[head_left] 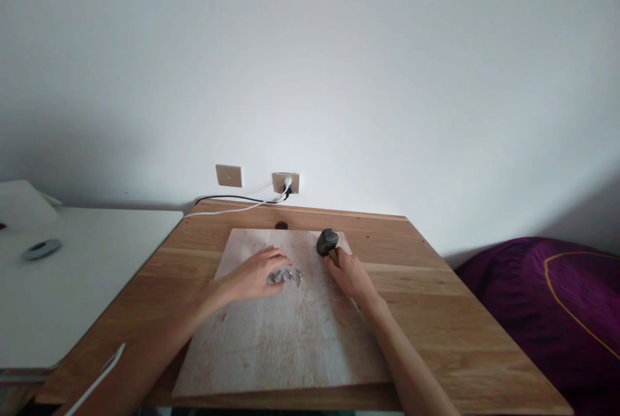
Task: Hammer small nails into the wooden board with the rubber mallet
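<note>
My left hand [261, 272] curls around a clear, shiny, crinkled piece that looks like a plastic bag [292, 275], just above or on the whitish board [285, 345]. What the bag holds, if anything, is too small to tell. My right hand [349, 272] is closed around the handle of a mallet [327, 243] with a dark, rounded head. The mallet head points away from me, over the board's far right part. The board lies flat on a wooden table, with reddish scuffs across its face.
The wooden table [436, 312] stands against a white wall. White and black cables run to a wall socket [285, 183] behind it. On the left is a white table [97, 274] bearing a grey ring-shaped object [42, 249]. Purple fabric [523, 306] bulges at the right.
</note>
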Demonstrator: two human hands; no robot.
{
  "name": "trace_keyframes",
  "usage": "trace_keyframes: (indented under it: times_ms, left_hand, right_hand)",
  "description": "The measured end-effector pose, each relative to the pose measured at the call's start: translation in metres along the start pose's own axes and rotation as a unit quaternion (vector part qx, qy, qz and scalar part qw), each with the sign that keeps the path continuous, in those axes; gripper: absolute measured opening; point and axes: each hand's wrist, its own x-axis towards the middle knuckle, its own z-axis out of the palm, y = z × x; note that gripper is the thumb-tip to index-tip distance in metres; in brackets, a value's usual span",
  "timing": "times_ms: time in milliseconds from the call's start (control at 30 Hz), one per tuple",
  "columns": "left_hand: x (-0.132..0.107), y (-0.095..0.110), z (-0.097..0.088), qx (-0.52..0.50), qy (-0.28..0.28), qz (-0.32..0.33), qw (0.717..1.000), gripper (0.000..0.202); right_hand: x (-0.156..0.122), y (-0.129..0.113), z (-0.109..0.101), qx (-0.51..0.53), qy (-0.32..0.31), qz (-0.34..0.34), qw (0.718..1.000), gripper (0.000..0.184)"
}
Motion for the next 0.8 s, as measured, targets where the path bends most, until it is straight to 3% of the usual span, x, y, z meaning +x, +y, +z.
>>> trace_keyframes:
  times_ms: [133, 300, 800]
  left_hand:
    - [-0.002, 0.000, -0.013, 0.022, -0.028, -0.040, 0.999, 0.045]
    - [0.000, 0.006, -0.015, 0.024, -0.089, -0.050, 0.994, 0.044]
    - [0.004, 0.007, -0.006, -0.002, -0.092, -0.034, 0.995, 0.054]
  right_hand:
    - [0.000, 0.001, 0.000, -0.009, -0.004, 0.001, 1.000, 0.016]
    - [-0.001, 0.000, 0.000, -0.002, 0.000, 0.000, 1.000, 0.016]
    - [0.002, 0.004, 0.003, -0.007, 0.006, -0.007, 1.000, 0.016]
